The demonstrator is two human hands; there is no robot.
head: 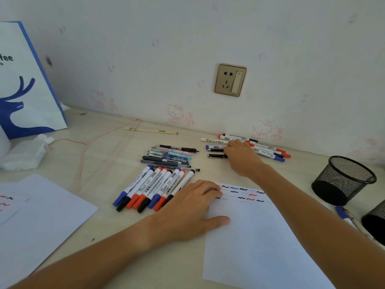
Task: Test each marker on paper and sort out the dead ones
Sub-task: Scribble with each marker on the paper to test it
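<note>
Left hand pins the sheet, right hand's in the far pile

Your paper (256, 243) sits at five o'clock, left hand (187, 207) flat on its edge; right hand (241, 157) reaches the markers (268, 150) at one o'clock, grip hidden, can't tell. Careful, a nudge could roll them into the sorted row (154, 188).

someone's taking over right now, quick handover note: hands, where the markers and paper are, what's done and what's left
Left hand: open, flat on the test paper, pinning its left edge.
Right hand: reaching into the far marker pile by the wall; grip hidden, unclear whether it holds one.
Whiteboard marker row lies left of the paper, the pen group behind it.
Done: three rows of black, blue and red squiggles at the paper's top.
Left: I can't tell which pile is tested or dead; judging by the reach, the far pile comes next.
</note>
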